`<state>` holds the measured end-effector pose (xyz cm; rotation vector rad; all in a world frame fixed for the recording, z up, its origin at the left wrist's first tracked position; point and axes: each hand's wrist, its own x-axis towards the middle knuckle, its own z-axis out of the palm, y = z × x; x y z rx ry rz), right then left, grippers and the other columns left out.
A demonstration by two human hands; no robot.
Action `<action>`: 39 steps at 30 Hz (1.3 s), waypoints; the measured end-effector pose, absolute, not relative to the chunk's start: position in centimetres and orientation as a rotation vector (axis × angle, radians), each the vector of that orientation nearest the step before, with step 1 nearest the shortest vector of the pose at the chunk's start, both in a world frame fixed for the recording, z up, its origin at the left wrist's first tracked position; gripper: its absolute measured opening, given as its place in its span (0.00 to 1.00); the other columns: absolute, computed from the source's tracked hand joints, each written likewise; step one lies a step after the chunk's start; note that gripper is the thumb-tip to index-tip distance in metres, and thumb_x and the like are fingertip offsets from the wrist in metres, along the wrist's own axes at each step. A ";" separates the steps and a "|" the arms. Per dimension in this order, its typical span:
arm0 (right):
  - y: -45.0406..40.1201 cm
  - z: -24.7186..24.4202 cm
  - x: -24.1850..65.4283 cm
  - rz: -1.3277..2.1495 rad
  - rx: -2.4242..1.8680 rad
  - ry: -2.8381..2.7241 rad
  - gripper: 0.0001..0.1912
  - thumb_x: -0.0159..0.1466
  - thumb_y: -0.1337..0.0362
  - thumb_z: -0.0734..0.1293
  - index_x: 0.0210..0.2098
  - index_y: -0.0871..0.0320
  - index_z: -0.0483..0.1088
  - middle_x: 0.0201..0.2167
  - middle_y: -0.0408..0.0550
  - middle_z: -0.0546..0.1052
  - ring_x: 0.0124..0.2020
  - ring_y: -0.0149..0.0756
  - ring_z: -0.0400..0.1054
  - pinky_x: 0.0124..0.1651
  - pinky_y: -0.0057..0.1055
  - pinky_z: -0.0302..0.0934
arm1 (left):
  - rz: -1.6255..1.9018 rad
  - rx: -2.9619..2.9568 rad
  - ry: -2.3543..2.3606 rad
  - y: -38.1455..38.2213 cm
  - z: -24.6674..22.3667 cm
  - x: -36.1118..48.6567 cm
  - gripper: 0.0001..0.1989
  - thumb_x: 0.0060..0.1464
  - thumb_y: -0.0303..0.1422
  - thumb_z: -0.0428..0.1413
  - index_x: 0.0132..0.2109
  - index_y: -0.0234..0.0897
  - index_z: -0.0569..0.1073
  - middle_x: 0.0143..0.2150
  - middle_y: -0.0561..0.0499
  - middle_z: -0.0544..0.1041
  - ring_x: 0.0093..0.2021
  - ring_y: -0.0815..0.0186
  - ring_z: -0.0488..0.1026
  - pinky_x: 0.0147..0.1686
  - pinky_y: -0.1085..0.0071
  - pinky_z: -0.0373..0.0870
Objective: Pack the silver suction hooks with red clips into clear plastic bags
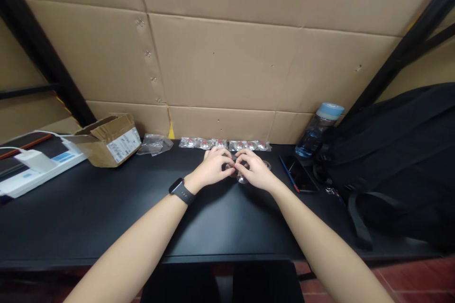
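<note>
Over the black table my left hand (214, 166), with a dark watch on its wrist, has its fingers curled and thumb bent inward. My right hand (256, 171) meets it, fingertips nearly touching, in a similar pinch. What sits between the fingertips is small and mostly hidden. A small shiny round metal piece (242, 179) shows just below the right fingers. Beside the right hand lies part of a ring-shaped metal piece (267, 164). Behind both hands runs a row of small clear plastic packets (249, 145) holding round metal parts with red spots.
At left are an open cardboard box (106, 144), flat clear plastic bags (155, 144) and a white power strip (46, 173) with a charger. On the right stand a blue-capped bottle (316, 130), a phone (301, 174), a blue pen (288, 173) and a black backpack (394, 165). Cardboard backs the table.
</note>
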<state>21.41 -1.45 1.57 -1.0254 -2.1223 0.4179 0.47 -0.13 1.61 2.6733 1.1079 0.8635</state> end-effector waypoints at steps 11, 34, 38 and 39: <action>-1.2 2.4 23.8 0.528 -1.255 -2.316 0.07 0.60 0.61 0.73 0.37 0.55 0.76 0.30 0.43 0.79 0.29 0.33 0.71 0.31 0.27 0.60 | 0.803 2.763 1.121 -0.3 1.7 0.4 0.03 0.59 0.35 0.62 0.39 0.46 0.81 0.42 0.51 0.77 0.51 0.56 0.67 0.53 0.56 0.59; -2.2 4.5 24.4 0.185 -1.879 -2.423 0.03 0.58 0.61 0.73 0.34 0.49 0.81 0.38 0.47 0.83 0.39 0.41 0.77 0.34 0.28 0.60 | 0.625 2.982 1.192 -1.5 1.0 1.3 0.03 0.63 0.29 0.56 0.41 0.38 0.75 0.46 0.46 0.76 0.56 0.53 0.65 0.49 0.58 0.58; -2.3 4.6 24.6 0.193 -1.863 -2.436 0.06 0.56 0.65 0.73 0.33 0.48 0.81 0.37 0.47 0.82 0.38 0.42 0.77 0.33 0.29 0.59 | 0.645 2.988 1.194 -1.7 1.2 1.4 0.03 0.64 0.28 0.54 0.40 0.38 0.73 0.46 0.46 0.76 0.55 0.53 0.65 0.48 0.58 0.59; -2.3 4.6 24.6 0.186 -1.864 -2.433 0.06 0.56 0.66 0.72 0.32 0.48 0.81 0.37 0.47 0.82 0.38 0.42 0.77 0.33 0.29 0.58 | 0.651 2.987 1.189 -1.7 1.2 1.5 0.03 0.64 0.28 0.54 0.40 0.38 0.73 0.46 0.46 0.76 0.55 0.53 0.65 0.48 0.58 0.59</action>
